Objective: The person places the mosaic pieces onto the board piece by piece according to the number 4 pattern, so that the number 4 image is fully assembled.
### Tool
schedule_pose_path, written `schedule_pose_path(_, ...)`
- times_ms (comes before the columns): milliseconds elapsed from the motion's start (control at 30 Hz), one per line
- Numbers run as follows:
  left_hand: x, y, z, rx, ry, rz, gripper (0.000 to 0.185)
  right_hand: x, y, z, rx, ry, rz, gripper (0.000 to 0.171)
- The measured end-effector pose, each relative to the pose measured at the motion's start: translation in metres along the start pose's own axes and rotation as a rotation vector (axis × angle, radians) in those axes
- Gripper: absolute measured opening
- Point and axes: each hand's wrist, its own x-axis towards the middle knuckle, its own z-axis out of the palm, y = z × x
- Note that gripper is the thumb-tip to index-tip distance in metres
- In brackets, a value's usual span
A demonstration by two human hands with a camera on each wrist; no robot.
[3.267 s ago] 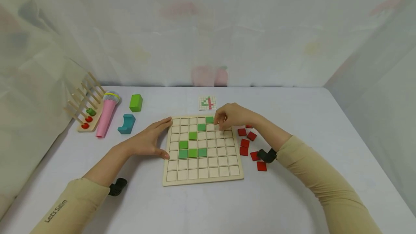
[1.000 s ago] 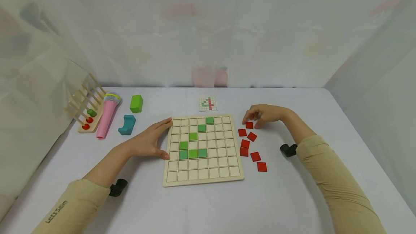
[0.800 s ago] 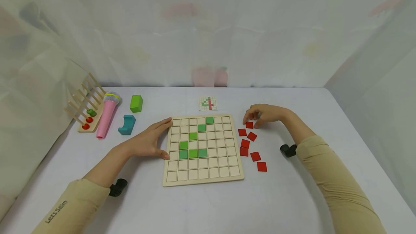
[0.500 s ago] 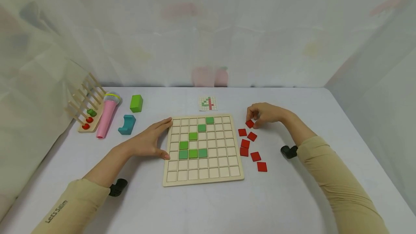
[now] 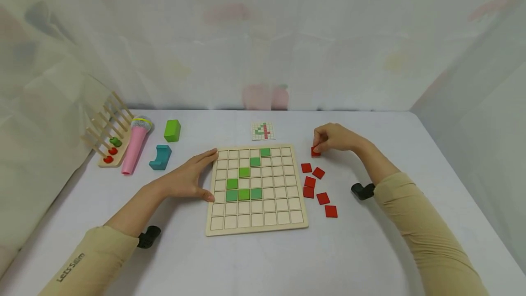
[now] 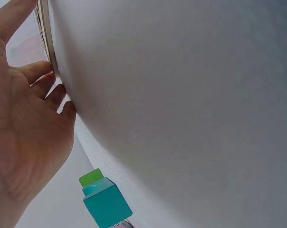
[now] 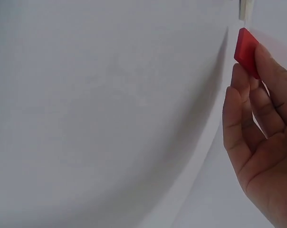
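Note:
A square wooden grid board [image 5: 256, 229] lies in the middle of the table, with several green tiles [image 5: 244, 172] set in its cells. My left hand [image 5: 186, 178] rests against the board's left edge, thumb and fingers spread and straight. In the left wrist view the left hand's [image 6: 27, 118] fingertips touch the board's edge [image 6: 47, 38]. Right of the board, my right hand [image 5: 338, 138] pinches a red square tile [image 5: 315, 152] between thumb and fingers. The right wrist view shows this red tile [image 7: 248, 52] tilted and lifted off the table.
Several loose red tiles [image 5: 308, 192] lie along the board's right side. A small pattern card [image 5: 262, 131] lies behind the board. At the left are a green block [image 5: 172, 131], a teal curved block [image 5: 160, 157], a pink toy microphone [image 5: 134, 150] and a wooden peg rack [image 5: 123, 159].
The right hand went from above the board's top right to the loose red tiles. It has taken up the farthest one and raised it slightly. The left hand has stayed put.

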Motion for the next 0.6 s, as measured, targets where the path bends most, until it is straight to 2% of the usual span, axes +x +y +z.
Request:
schedule_pose_path(200,0.000,-0.001,0.000,-0.004,0.002,-0.003,0.129,0.006,-0.016,0.000,0.065,0.021,-0.016,0.010)
schedule_pose_path(600,0.002,-0.001,0.001,-0.013,0.008,0.009,0.128,0.028,-0.042,0.016,0.065,0.055,-0.061,0.011)
